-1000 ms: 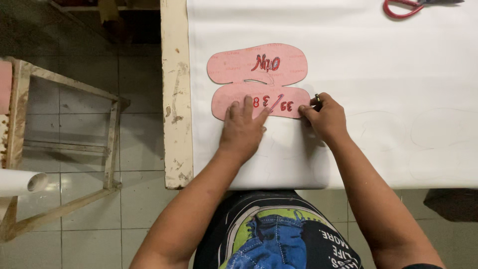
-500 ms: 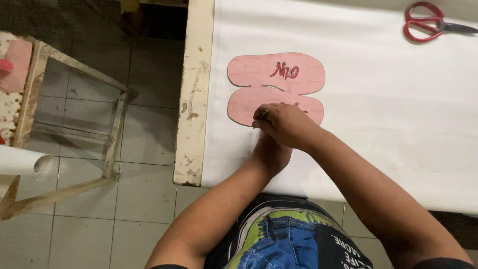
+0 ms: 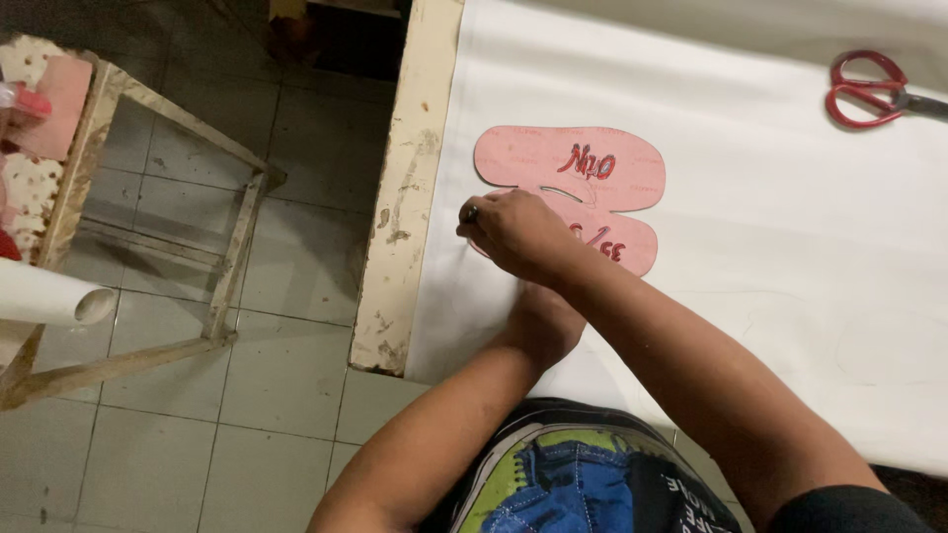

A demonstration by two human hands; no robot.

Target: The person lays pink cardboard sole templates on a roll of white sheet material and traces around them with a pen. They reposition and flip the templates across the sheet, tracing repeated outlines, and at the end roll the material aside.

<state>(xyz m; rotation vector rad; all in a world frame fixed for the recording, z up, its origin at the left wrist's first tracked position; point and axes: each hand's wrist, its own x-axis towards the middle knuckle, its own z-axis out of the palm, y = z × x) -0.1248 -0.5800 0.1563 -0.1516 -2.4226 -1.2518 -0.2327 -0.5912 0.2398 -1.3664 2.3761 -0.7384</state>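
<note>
Pink template traced on white cloth

Pink sole-shaped template [image 3: 578,178] lies flat on the white fabric [image 3: 750,197] spread over the tabletop [image 3: 405,197], near its left edge. The right hand [image 3: 518,235] crosses over the left arm, its fingers closed around a dark pen [image 3: 471,212] whose tip meets the fabric at the template's left rim. The left hand [image 3: 543,321] sits beneath the right forearm, mostly hidden; its fingers cannot be told. Red-handled scissors [image 3: 869,89] rest well apart, far right.

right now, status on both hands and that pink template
Right hand grips a pen at the pink template left edge. Left hand mostly hidden beneath it, on the white cloth. Red scissors well apart.
</note>
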